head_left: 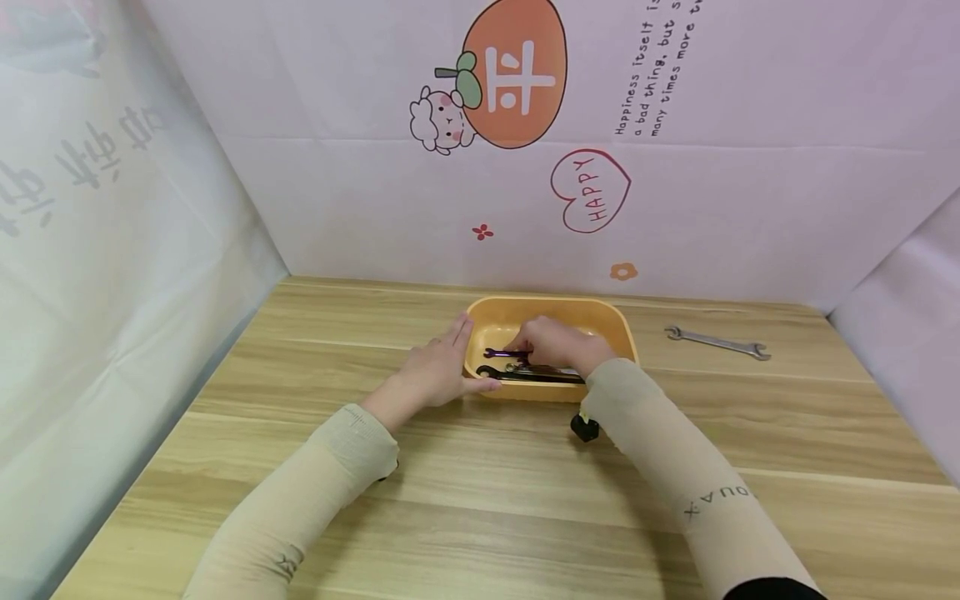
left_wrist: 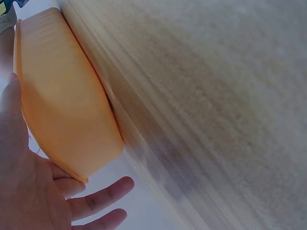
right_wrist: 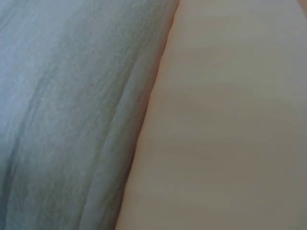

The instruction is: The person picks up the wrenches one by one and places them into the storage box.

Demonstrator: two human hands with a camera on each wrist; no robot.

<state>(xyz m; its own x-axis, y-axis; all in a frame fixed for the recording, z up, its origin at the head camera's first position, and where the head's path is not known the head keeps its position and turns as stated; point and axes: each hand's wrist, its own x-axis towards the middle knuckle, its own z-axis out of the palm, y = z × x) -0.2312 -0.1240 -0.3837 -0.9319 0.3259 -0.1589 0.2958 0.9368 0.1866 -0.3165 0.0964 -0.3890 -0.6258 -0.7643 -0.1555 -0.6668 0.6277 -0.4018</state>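
Purple-handled tool [head_left: 504,353] in orange tray [head_left: 622,327]

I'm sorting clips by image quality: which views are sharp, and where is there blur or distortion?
Head view: evenly lit and sharp, walls bowed by the wide lens; left hand on the tray, right hand inside it. Left wrist view: tray clear, tabletop streaked with blur. Right wrist view: too close, fully out of focus, only soft grey and peach areas.

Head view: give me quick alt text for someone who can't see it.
A right hand reaches into an orange tray on a wooden table, its fingers on a purple tool that lies beside a black tool. The left hand rests flat against the tray's left side. A silver wrench lies on the table to the tray's right.
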